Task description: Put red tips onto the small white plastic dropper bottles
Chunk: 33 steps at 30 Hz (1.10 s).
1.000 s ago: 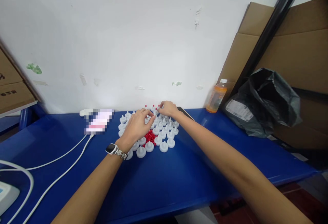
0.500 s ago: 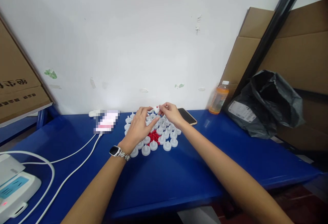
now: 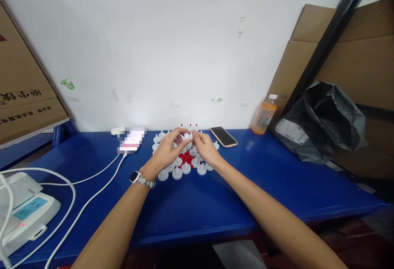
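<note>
Over a cluster of white nozzle caps (image 3: 177,173) my two hands meet at the far side of the blue table. My left hand (image 3: 169,148) curls its thumb and index finger around a white nozzle cap (image 3: 186,136). Pinched fingers of my right hand (image 3: 205,148) touch the same cap from the right; any small piece between those fingertips is hidden. Small red tips (image 3: 186,159) lie heaped amid the caps. Behind my fingers, by the wall, stand several caps bearing red tips (image 3: 196,125).
A phone (image 3: 224,136) lies right of the caps, and a bottle of orange drink (image 3: 264,115) stands beside a black plastic bag (image 3: 320,125). At left are a lit phone (image 3: 132,140), white cables (image 3: 101,193) and a power strip (image 3: 37,215). Cardboard (image 3: 27,84) leans at the side.
My left thumb and fingers have drawn in around a white cap, while my right hand has lowered slightly beside it. More red-tipped caps show behind my fingers. The view has shifted slightly.
</note>
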{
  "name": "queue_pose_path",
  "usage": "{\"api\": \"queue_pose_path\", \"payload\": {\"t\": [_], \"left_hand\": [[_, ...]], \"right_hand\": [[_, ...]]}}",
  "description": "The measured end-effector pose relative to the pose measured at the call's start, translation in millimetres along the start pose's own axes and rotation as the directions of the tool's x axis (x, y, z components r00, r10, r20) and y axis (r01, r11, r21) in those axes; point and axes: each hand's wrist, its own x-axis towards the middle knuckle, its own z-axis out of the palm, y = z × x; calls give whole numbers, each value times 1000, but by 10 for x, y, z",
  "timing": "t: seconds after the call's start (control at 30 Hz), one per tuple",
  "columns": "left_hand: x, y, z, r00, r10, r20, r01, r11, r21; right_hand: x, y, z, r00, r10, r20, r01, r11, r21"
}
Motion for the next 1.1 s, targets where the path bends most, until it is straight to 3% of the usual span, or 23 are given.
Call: {"api": "queue_pose_path", "payload": {"t": [0.1,0.37,0.47,0.6,0.67,0.8,0.87,0.93,1.0,1.1], "left_hand": [[16,-12,37,995,-89,-34,86,992,-95],[70,-75,83,982,-191,10,186,947,-262],[70,-79,33,984,-175,13,173,957,-231],[41,-153,-161,967,-147,-207,119,983,-142],[22,-201,-239,975,-136,-176,126,990,-68],[-3,-236,-230,992,-122,-21,122,992,16],[-11,-226,-179,993,-118,1,118,993,21],[-14,-206,-128,992,-126,5,126,992,20],[-2,-176,-79,991,-135,-5,135,991,13],[65,-114,-4,992,-124,-8,124,992,16]], "right_hand": [[-35,-62,18,994,-80,-81,68,988,-139],[-73,-146,42,983,-173,-59,143,929,-341],[-30,-88,25,993,-95,-72,73,963,-258],[42,13,-87,990,97,-101,-103,993,-57],[44,29,-126,996,85,-42,-89,988,-125],[-10,-7,-123,971,-56,232,160,873,-461],[-19,-21,-133,958,-78,274,212,839,-501],[-2,-13,-167,972,-69,223,158,897,-412],[33,12,-204,989,-22,147,54,975,-218],[100,58,-234,994,29,105,-37,996,75]]}}
